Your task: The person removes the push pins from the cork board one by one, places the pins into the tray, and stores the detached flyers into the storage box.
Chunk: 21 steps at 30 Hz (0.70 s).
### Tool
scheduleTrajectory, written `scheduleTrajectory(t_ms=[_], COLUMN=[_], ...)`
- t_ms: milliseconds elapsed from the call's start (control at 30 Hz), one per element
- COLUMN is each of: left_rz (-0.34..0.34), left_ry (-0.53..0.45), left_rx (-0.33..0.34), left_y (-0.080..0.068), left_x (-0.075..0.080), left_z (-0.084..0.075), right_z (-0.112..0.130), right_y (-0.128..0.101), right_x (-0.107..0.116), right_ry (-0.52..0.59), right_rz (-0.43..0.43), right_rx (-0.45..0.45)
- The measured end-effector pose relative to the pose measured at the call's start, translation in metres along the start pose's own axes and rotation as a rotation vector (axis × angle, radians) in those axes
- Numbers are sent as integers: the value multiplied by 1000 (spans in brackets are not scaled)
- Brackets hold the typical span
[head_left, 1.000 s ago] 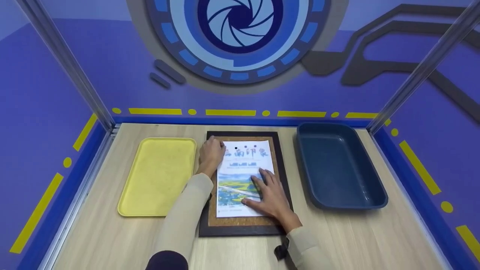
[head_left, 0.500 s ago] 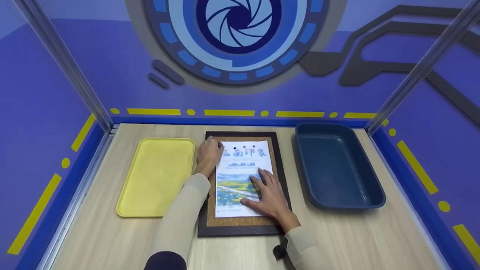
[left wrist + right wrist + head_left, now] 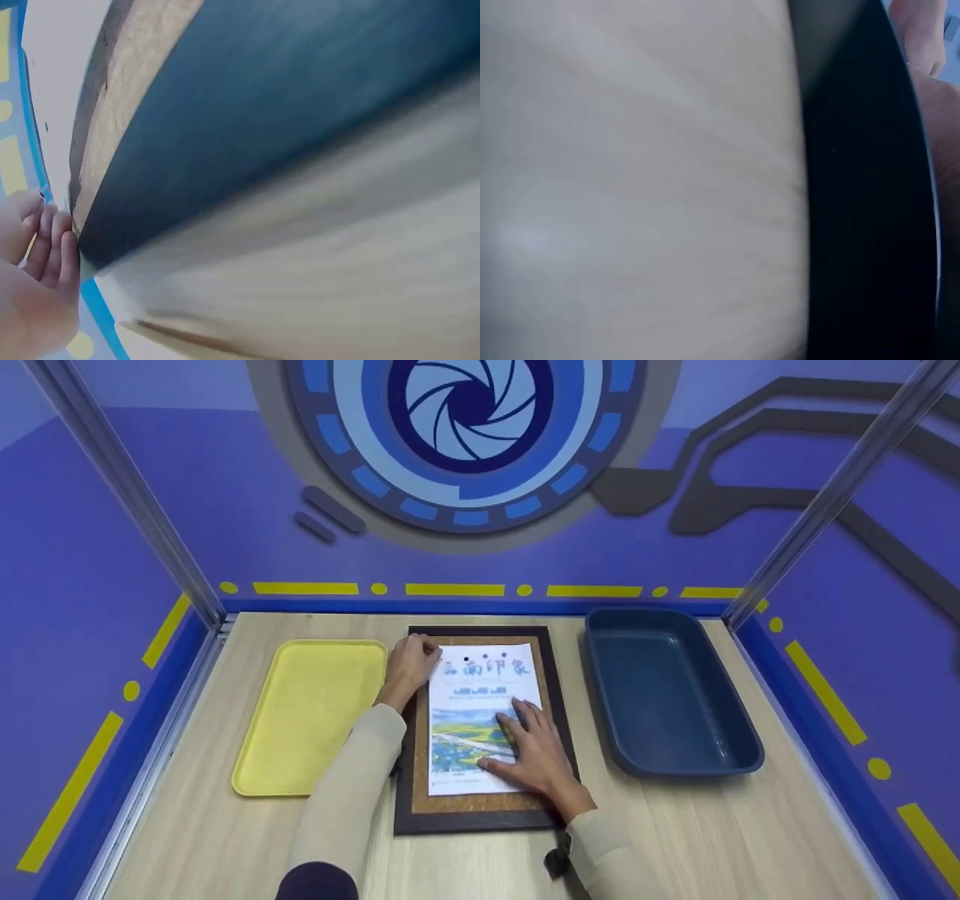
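Head view: sheet point(image 3: 474, 720) is being supported flat by corkboard point(image 3: 491, 803).
Left hand point(image 3: 411, 661): top-left corner being touched; pinch cannot be told.
Right hand point(image 3: 538, 756): sheet being covered, fingers spread.
Handling: presumably light, creasable; edge-holding being advised.

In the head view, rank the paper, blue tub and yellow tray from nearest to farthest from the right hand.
1. Paper: directly under the right hand, touching it.
2. Blue tub: to the hand's right.
3. Yellow tray: on the left, past the paper.
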<state>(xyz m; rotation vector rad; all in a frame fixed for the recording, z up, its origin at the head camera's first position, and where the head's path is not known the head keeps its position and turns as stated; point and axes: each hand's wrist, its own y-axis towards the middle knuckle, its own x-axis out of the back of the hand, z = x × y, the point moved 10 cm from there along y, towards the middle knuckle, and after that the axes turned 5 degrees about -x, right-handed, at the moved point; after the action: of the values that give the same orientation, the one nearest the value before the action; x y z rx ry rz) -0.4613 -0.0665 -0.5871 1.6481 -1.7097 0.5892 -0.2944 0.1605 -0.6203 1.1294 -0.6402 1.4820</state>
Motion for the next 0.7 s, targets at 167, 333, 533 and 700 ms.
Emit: scheduleTrajectory(t_ms=[167,333,533,700], left_rz=[-22,-30,-96,-128], left_ry=[-12,-17,-71,-77], left_rx=[-73,-125,-144,-155], left_y=[-7,-10,-17,-30], left_x=[28,66,107,123], left_z=[-13,-15,12,34], right_z=[0,0,2,0], right_y=[-1,-2,0,0], right_x=[0,0,-1,0], right_ry=[3,16,11,8], right_rz=[-6,-11,0,7], right_rx=[0,6,12,9])
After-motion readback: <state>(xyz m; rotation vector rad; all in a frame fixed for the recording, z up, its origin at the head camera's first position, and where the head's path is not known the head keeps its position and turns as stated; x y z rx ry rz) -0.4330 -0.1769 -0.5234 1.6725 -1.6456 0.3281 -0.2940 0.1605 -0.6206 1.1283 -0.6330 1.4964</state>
